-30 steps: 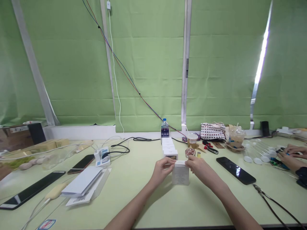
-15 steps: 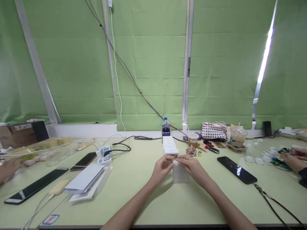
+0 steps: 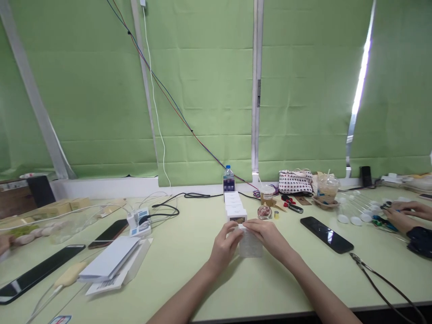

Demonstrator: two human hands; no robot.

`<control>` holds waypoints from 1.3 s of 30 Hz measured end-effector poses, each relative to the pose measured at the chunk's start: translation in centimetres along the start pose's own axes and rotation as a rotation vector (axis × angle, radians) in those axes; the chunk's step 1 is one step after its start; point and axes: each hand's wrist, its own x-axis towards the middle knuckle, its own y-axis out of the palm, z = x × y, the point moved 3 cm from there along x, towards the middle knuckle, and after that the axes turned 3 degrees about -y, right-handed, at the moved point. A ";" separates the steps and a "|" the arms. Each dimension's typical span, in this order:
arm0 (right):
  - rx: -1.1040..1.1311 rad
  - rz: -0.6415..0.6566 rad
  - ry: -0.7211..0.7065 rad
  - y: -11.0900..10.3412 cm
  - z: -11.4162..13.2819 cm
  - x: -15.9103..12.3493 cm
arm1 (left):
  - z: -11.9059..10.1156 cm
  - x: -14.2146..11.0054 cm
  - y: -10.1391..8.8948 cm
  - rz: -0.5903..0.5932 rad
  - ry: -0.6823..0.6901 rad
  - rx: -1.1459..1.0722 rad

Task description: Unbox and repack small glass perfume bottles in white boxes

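A small white box (image 3: 251,247) stands upright on the table before me, with faint print on its near face. My left hand (image 3: 223,247) grips its upper left edge, fingers bent and thumb near the top corner. From the other side my right hand (image 3: 270,237) lies over the top, its fingers pressed together along the upper edge and covering part of the top. Just behind the hands is a row of similar white boxes (image 3: 232,204); the nearest one shows a dark picture on its front.
Behind the row stands a water bottle (image 3: 228,180). To the right are a glass jar (image 3: 264,212), a drink cup (image 3: 267,196), a phone (image 3: 326,235) and a lanyard (image 3: 366,265). Folded papers (image 3: 110,258) and a power strip (image 3: 140,222) lie left. A co-worker's hands (image 3: 403,216) work at far right.
My right hand's fingers have moved from the box's top right corner leftward across its top, close to my left fingers. The box stays in about the same place; the camera view has shifted slightly.
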 end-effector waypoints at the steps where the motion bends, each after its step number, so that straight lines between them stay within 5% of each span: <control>1: -0.008 0.001 0.000 0.0 0.0 0.0 | -0.1 0.0 0.1 0.011 -0.023 0.004; 10: 0.043 0.083 0.014 -0.9 0.5 0.0 | -0.6 0.8 0.2 0.089 -0.218 -0.091; 19: 0.146 0.121 0.039 -1.0 0.6 0.1 | -0.1 0.6 0.3 0.083 -0.148 -0.103; 32: -0.034 0.039 -0.142 -0.7 -1.6 -0.9 | -0.4 0.7 0.0 0.063 -0.043 0.014; 39: 0.124 0.095 -0.088 -1.4 -1.0 -0.6 | 0.0 0.1 0.3 0.046 -0.009 0.071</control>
